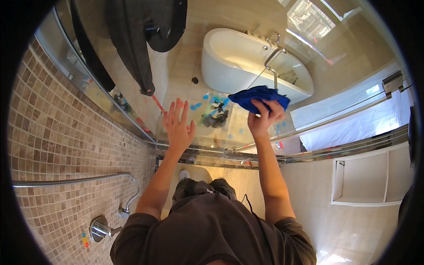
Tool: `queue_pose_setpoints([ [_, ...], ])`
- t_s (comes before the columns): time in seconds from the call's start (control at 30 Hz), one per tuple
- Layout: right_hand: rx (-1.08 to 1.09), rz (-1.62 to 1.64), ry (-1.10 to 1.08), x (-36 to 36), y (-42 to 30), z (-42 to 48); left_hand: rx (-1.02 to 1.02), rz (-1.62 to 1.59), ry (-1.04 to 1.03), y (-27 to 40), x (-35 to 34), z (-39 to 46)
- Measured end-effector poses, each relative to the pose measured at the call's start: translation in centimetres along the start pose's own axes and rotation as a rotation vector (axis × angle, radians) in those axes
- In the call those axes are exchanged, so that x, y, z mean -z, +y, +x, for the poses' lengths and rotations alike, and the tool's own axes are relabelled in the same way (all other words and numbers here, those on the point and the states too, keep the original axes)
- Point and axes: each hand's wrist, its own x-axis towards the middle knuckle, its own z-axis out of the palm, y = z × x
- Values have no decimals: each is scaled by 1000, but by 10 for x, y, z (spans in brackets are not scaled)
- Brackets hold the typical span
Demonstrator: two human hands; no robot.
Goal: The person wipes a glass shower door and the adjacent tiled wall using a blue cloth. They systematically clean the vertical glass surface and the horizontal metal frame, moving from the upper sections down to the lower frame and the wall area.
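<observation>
My right hand (266, 114) grips a blue cloth (260, 97), which is bunched against or close to a clear glass shower panel (185, 132). The cloth lies just below a bent chrome door handle (275, 71). To the left, my left hand (179, 124) is raised with its fingers spread and nothing in it; whether its palm touches the glass I cannot tell. Through the glass, blue scraps (196, 106) and dark crumpled pieces (216, 120) show on the tiled floor.
A white bathtub (215, 56) stands beyond the glass. On the left, a mosaic-tiled wall (76, 149) carries a shower hose (82, 179) and a chrome mixer valve (99, 228). A recessed wall niche (361, 180) is at the right, below a metal glass hinge (393, 84).
</observation>
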Motion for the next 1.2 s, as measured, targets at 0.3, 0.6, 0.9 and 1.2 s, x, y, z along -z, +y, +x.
queue_pose_setpoints([
  [0.3,19,56,-387,-20,-28,-125,45,-28,20,-33,9,-8],
  [0.6,138,80,-366,-32,-50,-54,169,-162,41,-63,16,-15],
  [0.9,199,124,43,-52,-82,87,123,-190,-13,-70,28,-15],
  [1.2,280,142,-118,-79,-110,-1,321,-330,49,-53,38,-14],
])
